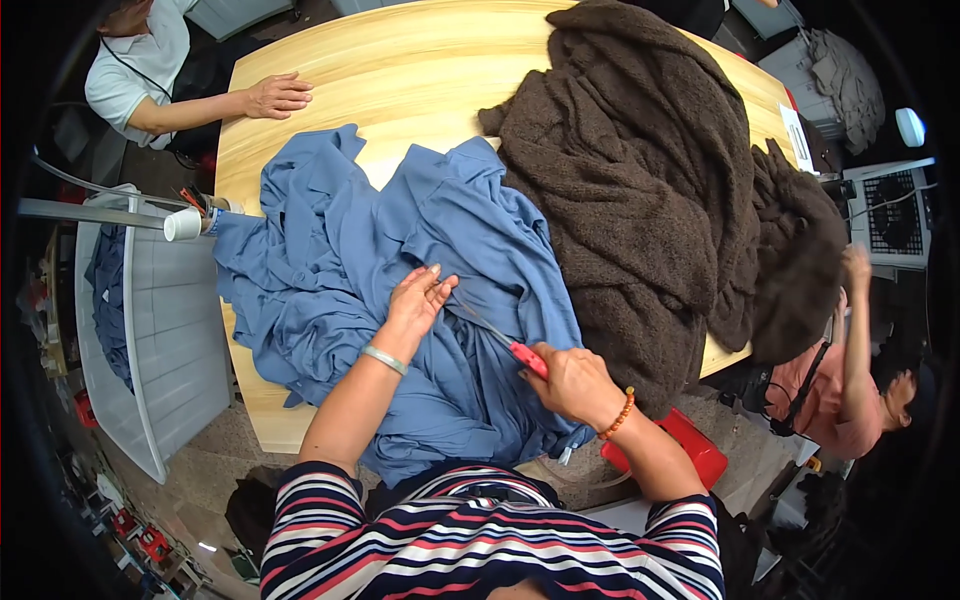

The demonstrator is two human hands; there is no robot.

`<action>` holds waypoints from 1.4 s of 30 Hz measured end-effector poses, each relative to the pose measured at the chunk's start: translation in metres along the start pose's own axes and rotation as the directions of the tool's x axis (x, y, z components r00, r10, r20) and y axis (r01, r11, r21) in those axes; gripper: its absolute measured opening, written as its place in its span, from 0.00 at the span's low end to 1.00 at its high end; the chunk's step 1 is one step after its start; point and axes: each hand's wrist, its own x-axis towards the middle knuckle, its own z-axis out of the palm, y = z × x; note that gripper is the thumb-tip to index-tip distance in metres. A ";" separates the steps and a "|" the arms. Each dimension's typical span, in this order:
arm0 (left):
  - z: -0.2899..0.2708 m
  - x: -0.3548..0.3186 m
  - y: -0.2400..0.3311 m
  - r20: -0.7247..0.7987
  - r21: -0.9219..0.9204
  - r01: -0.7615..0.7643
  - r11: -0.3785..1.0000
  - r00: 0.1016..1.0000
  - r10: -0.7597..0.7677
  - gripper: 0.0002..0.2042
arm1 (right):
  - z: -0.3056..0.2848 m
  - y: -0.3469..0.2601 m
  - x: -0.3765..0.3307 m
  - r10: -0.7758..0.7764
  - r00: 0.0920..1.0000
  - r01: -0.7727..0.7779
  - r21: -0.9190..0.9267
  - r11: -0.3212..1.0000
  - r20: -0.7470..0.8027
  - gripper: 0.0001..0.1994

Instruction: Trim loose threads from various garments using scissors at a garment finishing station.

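In front of me, a heap of blue fabric (300, 265), which looks like garments with seams and flaps, covers the near left of the table. My right hand (578, 385) is closed around the red handle of a slim metal-shafted tool (528, 358); I cannot make out its exact kind. Its shaft slants up and left over the cloth toward my left hand (420, 300). That hand rests on the blue fabric, palm turned up, with loosely bent fingers apart and nothing visible in them. The tool's tip lies close to its fingertips.
A large pile of dark brown fleecy fabric (620, 200) fills the right of the wooden table (400, 60). A person's hand (280, 96) lies on the far left edge. Another person (835, 385) stands at right. A white bin (180, 330) and red container (680, 445) stand beside the table.
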 end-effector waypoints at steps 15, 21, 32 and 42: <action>0.000 0.008 -0.004 0.186 0.126 -0.196 0.972 0.967 0.171 0.05 | 0.016 -0.009 0.054 0.045 0.990 -0.036 0.068 0.997 -0.135 0.12; 0.025 -0.010 0.013 0.123 0.100 -0.225 0.969 0.969 0.213 0.09 | 0.004 -0.001 0.043 0.044 0.997 -0.034 0.150 0.988 -0.065 0.13; 0.034 -0.170 0.108 0.232 -0.020 -0.625 0.780 0.756 0.612 0.10 | -0.004 0.045 -0.004 0.142 0.884 0.037 0.370 0.928 -0.445 0.17; -0.177 -0.111 0.158 -0.408 0.481 -0.454 0.750 0.641 0.650 0.31 | 0.078 -0.005 -0.012 -0.076 0.997 0.066 0.375 0.925 0.012 0.19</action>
